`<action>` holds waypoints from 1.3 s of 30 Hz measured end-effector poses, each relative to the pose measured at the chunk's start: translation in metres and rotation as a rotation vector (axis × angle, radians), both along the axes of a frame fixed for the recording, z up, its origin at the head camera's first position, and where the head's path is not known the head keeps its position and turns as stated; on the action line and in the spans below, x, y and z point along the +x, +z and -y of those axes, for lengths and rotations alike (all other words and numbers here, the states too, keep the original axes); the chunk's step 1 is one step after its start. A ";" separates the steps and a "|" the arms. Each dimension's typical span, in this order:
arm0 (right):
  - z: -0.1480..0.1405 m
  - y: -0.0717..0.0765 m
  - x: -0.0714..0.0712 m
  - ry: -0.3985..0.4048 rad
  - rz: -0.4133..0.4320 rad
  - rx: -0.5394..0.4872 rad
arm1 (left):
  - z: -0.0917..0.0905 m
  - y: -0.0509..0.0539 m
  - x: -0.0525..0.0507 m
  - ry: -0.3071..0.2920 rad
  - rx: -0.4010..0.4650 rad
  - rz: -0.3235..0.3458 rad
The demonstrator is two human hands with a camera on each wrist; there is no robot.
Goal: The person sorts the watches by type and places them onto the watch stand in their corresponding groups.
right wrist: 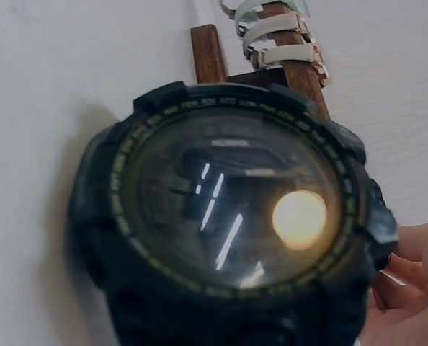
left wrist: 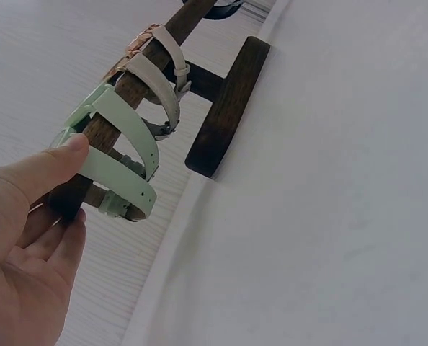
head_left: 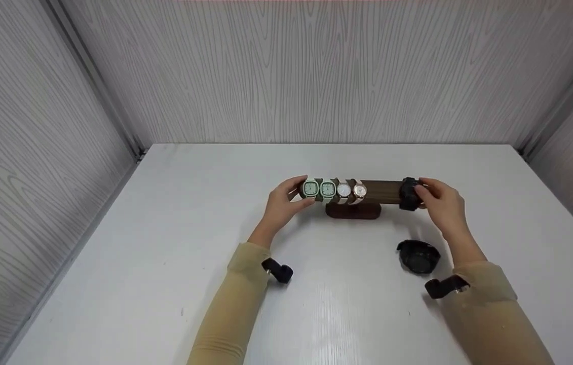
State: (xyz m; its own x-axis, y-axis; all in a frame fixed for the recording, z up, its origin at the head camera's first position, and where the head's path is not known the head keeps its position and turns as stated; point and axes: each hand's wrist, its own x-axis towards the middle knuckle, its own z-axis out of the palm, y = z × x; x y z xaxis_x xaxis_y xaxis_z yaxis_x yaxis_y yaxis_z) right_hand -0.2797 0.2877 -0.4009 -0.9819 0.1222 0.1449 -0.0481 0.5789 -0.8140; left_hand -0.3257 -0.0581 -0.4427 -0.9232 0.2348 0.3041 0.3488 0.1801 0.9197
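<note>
A dark wooden watch stand has a horizontal bar above a short base. Two mint-green watches and two pale-strapped watches are looped round the bar's left half. My left hand grips the bar's left end, its thumb against the outermost green watch. At the opposite end, my right hand pinches a black watch that sits round the bar. A second black watch lies on the table nearer me; its round dial fills much of the right wrist view and hides most of the pinched watch.
The white table carries the stand near its back. Pale wood-grain panels rise behind it and at both sides. A small black camera is strapped to each sleeve near the wrist.
</note>
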 end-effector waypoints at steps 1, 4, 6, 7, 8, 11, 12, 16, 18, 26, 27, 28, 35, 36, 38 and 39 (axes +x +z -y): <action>0.001 0.000 0.000 0.004 -0.009 0.021 | 0.000 0.000 0.000 0.000 0.000 0.001; 0.004 0.000 -0.001 0.016 -0.055 0.096 | 0.000 0.000 0.000 0.003 0.001 0.001; 0.006 0.001 -0.003 0.031 -0.087 0.156 | 0.000 0.001 0.000 0.008 0.003 0.003; 0.007 0.002 -0.003 0.042 -0.101 0.185 | 0.000 0.001 0.000 0.011 0.003 0.003; 0.008 0.002 -0.003 0.053 -0.113 0.206 | 0.000 0.001 -0.001 0.013 0.004 0.003; 0.011 0.004 -0.005 0.080 -0.140 0.246 | -0.001 0.001 -0.002 0.012 0.003 0.001; 0.012 0.004 -0.006 0.087 -0.150 0.258 | -0.001 0.001 -0.002 0.009 0.004 -0.001; 0.020 0.004 -0.010 0.114 -0.205 0.304 | -0.002 0.002 -0.003 -0.001 0.005 -0.014; 0.024 0.004 -0.012 0.132 -0.231 0.320 | -0.002 0.002 -0.003 -0.002 0.008 -0.017; 0.042 0.007 -0.018 0.180 -0.223 0.327 | -0.002 0.003 -0.004 -0.001 -0.005 -0.020; 0.043 0.007 -0.018 0.182 -0.217 0.326 | -0.002 0.003 -0.004 0.001 -0.010 -0.018; 0.044 0.007 -0.018 0.184 -0.213 0.328 | -0.002 0.003 -0.003 0.003 -0.015 -0.014; 0.050 0.007 -0.018 0.206 -0.175 0.338 | -0.002 0.003 -0.001 0.011 -0.017 0.003; 0.050 0.007 -0.018 0.208 -0.168 0.339 | -0.001 0.002 -0.001 0.012 -0.020 0.006; 0.051 0.007 -0.018 0.218 -0.153 0.344 | -0.001 0.002 0.000 0.013 -0.026 0.009; 0.050 0.007 -0.018 0.224 -0.145 0.347 | -0.001 0.001 0.000 0.015 -0.028 0.011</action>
